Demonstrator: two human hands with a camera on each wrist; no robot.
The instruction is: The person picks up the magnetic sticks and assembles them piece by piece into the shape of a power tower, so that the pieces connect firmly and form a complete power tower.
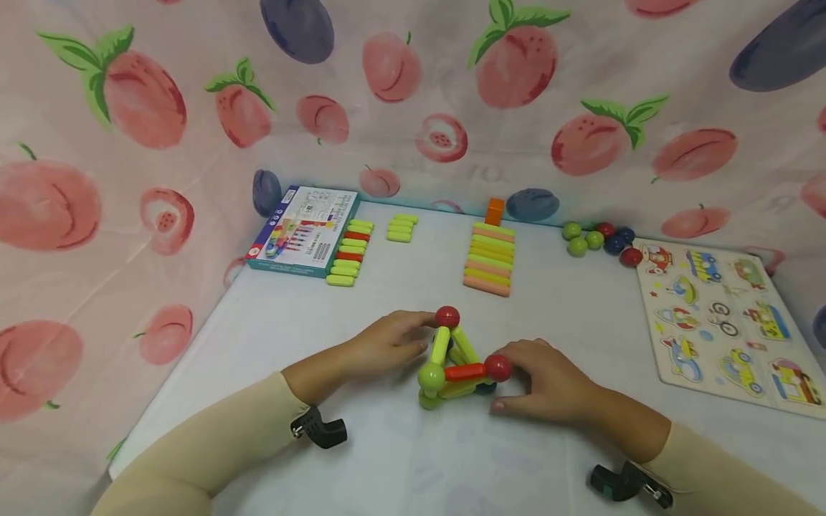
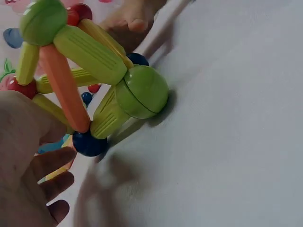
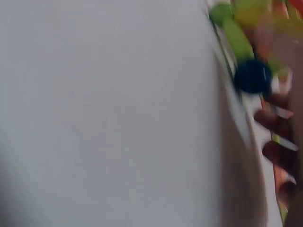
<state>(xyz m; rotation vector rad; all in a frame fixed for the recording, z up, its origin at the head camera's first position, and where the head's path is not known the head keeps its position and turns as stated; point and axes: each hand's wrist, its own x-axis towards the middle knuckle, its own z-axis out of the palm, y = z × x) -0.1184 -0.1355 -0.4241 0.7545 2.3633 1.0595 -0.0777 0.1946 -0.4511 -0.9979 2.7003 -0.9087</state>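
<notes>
A frame of rods and balls [image 1: 464, 372] stands on the white tabletop [image 1: 387, 466] between the left grip [image 1: 382, 347] and the right grip [image 1: 548, 378]. The left grip is relaxed, fingers reaching to the farther red ball [image 1: 447, 317]; the right grip, equally loose (its wrist view is blurred), is just beside the right-hand red ball [image 1: 498, 368].
</notes>
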